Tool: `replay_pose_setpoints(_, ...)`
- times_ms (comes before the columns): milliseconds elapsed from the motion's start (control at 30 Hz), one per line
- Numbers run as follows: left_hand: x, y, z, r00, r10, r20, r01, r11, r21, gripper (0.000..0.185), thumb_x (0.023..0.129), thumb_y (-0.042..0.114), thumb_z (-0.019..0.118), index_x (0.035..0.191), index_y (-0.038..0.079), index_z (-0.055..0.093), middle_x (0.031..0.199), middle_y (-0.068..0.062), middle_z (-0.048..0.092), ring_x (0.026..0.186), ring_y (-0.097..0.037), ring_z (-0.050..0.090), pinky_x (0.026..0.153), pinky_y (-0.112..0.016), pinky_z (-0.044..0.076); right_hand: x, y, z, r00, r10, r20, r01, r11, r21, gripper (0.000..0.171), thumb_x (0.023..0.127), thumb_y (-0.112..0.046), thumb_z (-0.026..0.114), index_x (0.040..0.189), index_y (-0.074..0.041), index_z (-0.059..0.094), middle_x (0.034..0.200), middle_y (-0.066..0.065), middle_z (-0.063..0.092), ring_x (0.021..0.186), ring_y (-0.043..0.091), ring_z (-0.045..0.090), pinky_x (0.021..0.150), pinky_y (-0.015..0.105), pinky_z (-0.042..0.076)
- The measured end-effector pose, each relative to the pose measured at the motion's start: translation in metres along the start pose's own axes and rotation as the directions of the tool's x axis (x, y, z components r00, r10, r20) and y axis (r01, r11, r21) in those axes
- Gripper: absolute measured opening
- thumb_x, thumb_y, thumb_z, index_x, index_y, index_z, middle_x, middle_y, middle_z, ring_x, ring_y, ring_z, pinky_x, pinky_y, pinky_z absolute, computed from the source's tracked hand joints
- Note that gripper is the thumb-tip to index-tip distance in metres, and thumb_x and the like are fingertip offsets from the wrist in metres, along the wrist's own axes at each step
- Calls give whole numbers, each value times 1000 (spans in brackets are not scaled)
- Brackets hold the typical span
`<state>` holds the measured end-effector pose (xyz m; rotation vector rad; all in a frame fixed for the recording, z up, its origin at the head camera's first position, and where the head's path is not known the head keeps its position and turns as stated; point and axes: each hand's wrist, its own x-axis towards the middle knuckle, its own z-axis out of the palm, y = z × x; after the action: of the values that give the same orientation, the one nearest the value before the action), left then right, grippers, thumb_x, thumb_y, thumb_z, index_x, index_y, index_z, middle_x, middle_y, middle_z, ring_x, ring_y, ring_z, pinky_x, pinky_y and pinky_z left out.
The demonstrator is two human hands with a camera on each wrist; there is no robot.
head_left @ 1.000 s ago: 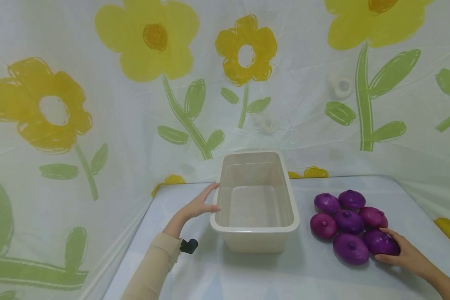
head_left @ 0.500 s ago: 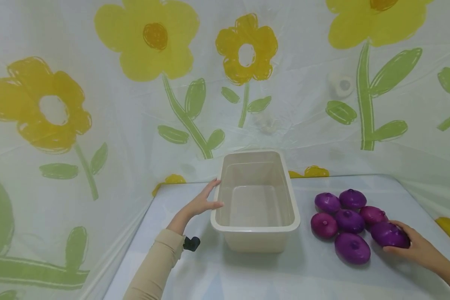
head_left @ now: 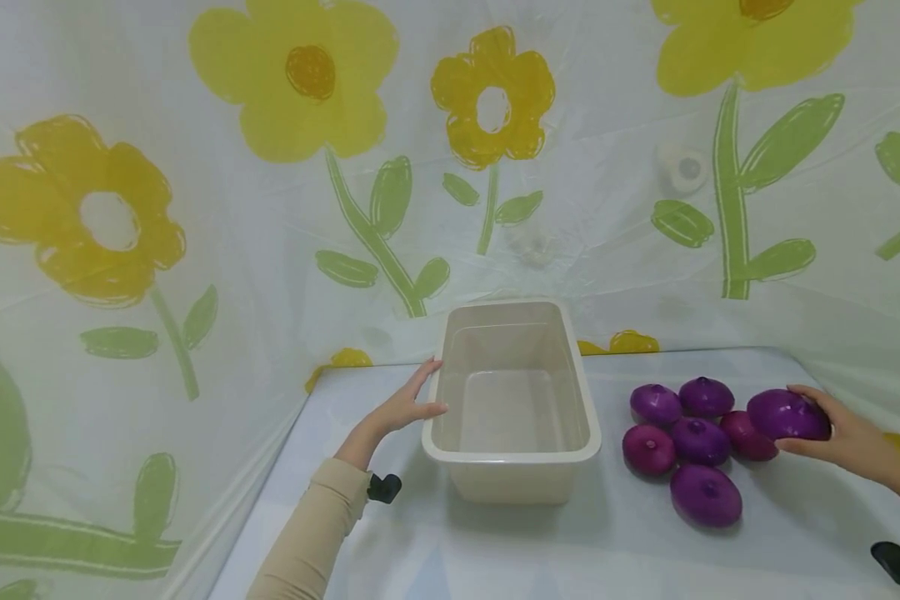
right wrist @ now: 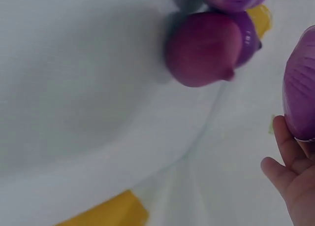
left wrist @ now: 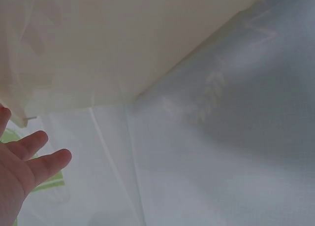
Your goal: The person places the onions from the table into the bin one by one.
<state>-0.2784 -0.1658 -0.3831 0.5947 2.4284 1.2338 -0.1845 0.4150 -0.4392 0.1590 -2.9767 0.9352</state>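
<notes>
**Purple onion lifted at frame right**

Our right hand [head_left: 847, 433] curls around a purple onion [head_left: 786, 414], held above the pile [head_left: 682, 442] at right of centre. We should keep the grip firm. Our left hand [head_left: 405, 406], fingers straight, rests against the beige bin [head_left: 512, 454] on the desk [head_left: 570, 550].

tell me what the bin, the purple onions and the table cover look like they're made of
Bin: likely moulded plastic, cream, slightly translucent, with a smooth rolled rim. Purple onions: probably plastic or rubber imitations, judging by their glossy, uniform skin; the right hand grips one. Table cover: seems a thin plastic sheet, pale, with a faint sheen and creases. The left hand touches the bin's side.
</notes>
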Motion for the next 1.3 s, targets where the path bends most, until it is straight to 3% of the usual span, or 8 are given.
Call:
replay_pose_setpoints(133,5,-9,0,1000,4,0,-4,1000,-13,92,80,43,65,148,11,11,154,-12,-3,139,-37,0,104,-65,13,12,-16,-14,999,-34,0,34,999,-17,86,80,-23,69,136,13,15,123,46,24,99,61,36,74,69,40)
replay_pose_setpoints(300,19,-34,2,1000,7,-18,-7,1000,-15,89,80,41,65,148,20,12,155,-5,-3,141,-33,-1,104,-65,12,29,-36,-29,998,-65,8,66,998,-19,86,80,-25,70,137,12,16,125,42,26,101,58,38,75,66,41)
replay_pose_setpoints(367,21,-36,3,1000,10,-29,-11,1000,-6,89,79,44,65,148,23,13,155,-2,-2,141,-31,1,104,-64,12,35,-44,-36,997,-71,12,72,997,-28,87,81,-26,69,138,11,15,125,41,27,102,57,39,75,66,42)
replay_pose_setpoints(833,22,-40,4,999,3,-49,-3,1000,-6,92,75,53,65,147,26,14,155,1,1,141,-28,4,105,-63,13,73,-104,-64,993,-115,39,116,993,-34,89,82,-30,66,142,4,11,133,39,27,110,55,38,82,68,36)
replay_pose_setpoints(1300,22,-41,4,999,10,-50,-11,1000,-19,94,74,56,65,147,26,14,155,2,1,141,-29,4,105,-63,13,114,-172,-51,973,-214,90,216,976,-17,82,82,-32,66,142,-2,19,134,32,34,113,48,43,88,63,38)
